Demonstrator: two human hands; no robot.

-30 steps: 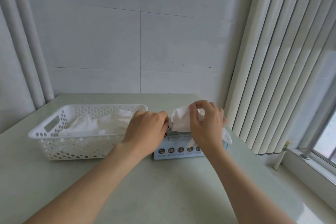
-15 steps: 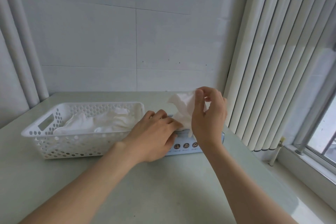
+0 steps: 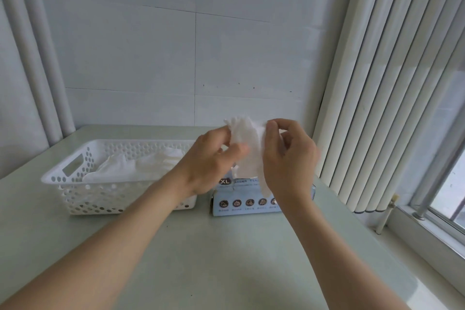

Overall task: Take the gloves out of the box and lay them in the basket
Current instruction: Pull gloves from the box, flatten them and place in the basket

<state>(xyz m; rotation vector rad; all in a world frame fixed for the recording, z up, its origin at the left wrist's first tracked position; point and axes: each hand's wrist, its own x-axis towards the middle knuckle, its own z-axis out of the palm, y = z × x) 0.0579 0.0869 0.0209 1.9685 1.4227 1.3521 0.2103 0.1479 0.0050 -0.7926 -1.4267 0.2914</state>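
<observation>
Wall (image 3: 151,58): pale panels behind the table, filling most of what I can see.
Blind (image 3: 390,83): long white vertical slats on the right, hanging down to the window sill.
Table (image 3: 226,259): pale green top; the basket and the box stand on it side by side, close together but not touching.
Basket (image 3: 75,166): white plastic with holed walls and a handle slot in its left end, standing to the left of the box.
Gloves in basket (image 3: 141,168): a loose heap of white gloves lying inside, below the rim; I cannot count them.
Box (image 3: 241,205): light blue carton marked XL, with a row of round icons on its front, right of the basket and under both hands.
Held glove (image 3: 247,148): white, held up above the box between the two hands, its finger end uppermost. Its lower end hangs to the box top; whether it is clear of the opening I cannot tell.
Left hand (image 3: 208,163): fingers curled, pinching the glove's left edge, above the gap between basket and box.
Right hand (image 3: 289,161): thumb and forefinger pinching the glove's upper right edge, other fingers curled.
</observation>
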